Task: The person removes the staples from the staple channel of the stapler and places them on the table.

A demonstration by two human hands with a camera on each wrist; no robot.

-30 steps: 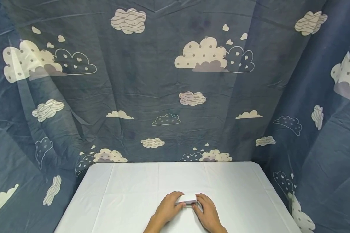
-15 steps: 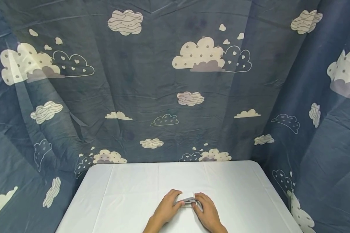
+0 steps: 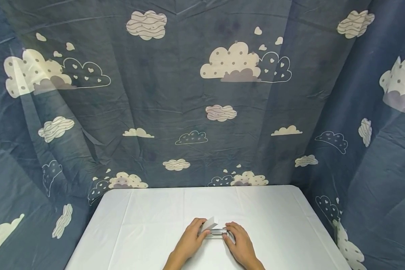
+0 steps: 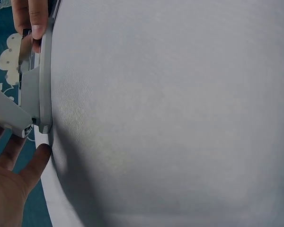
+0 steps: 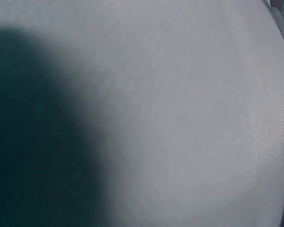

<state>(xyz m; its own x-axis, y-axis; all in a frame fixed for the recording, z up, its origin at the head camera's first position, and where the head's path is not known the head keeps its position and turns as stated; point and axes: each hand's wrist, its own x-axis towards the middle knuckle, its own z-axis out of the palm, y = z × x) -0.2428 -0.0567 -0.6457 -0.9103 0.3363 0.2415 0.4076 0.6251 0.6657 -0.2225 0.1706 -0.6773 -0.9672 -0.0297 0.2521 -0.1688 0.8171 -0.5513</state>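
Hinged lid of the small pale grey plastic case (image 3: 213, 228) now stands tilted up at its left end, where half a second ago it was barely cracked and a second ago shut. My left hand (image 3: 191, 242) grips that raised lid; my right hand (image 3: 239, 243) pinches the base's other end, pinning it on the white-clothed table (image 3: 148, 225). So the case is opening, near the table's front middle.
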